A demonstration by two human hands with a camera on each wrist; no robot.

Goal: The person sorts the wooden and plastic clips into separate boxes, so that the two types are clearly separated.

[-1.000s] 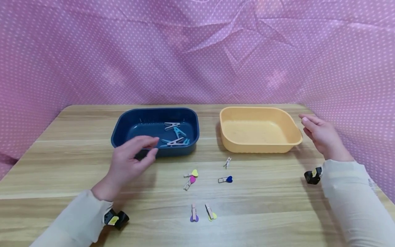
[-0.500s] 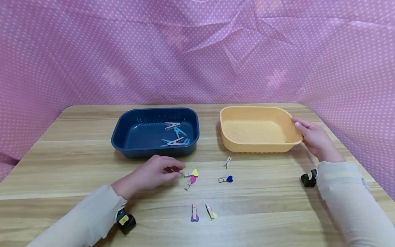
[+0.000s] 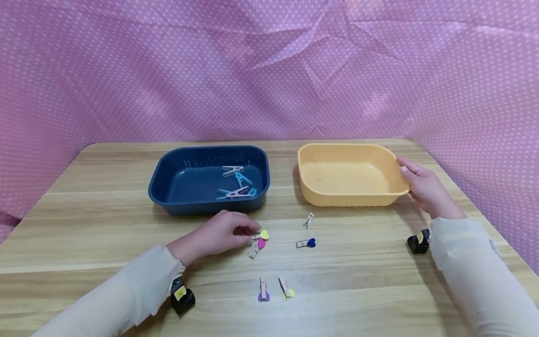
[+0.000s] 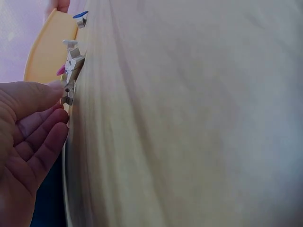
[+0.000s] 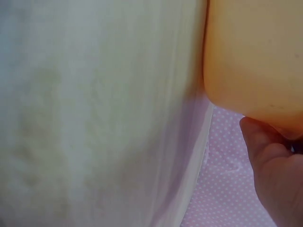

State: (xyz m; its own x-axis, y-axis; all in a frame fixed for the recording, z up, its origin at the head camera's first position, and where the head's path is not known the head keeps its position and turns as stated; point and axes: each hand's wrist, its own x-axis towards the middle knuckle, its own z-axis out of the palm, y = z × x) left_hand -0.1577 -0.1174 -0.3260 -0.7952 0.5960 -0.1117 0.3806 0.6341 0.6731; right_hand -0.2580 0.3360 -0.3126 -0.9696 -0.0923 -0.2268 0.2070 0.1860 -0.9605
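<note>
My left hand (image 3: pixel 219 234) pinches the wooden end of a small clothespin with a yellow heart (image 3: pixel 264 235), low over the table. In the left wrist view, thumb and fingertips meet at that clothespin (image 4: pixel 68 93). A clothespin with a pink heart (image 3: pixel 261 244) lies against it on the near side. My right hand (image 3: pixel 427 191) grips the right end of the yellow basin (image 3: pixel 353 200), thumb at the rim. The right wrist view shows that hand (image 5: pixel 279 165) against the basin's outer wall (image 5: pixel 255 80); some fingers are hidden.
A dark blue basin (image 3: pixel 202 209) at back left contains several blue and pale clothespins (image 3: pixel 238 192). On the table lie a clothespin with a blue heart (image 3: pixel 310 243), a plain one (image 3: pixel 309 220), and two nearer ones with purple (image 3: pixel 263 289) and yellow (image 3: pixel 285 288) hearts.
My left hand has come down and right from the blue basin's front to the yellow-heart clothespin and now pinches it. My right hand has moved left and taken hold of the yellow basin's end.
</note>
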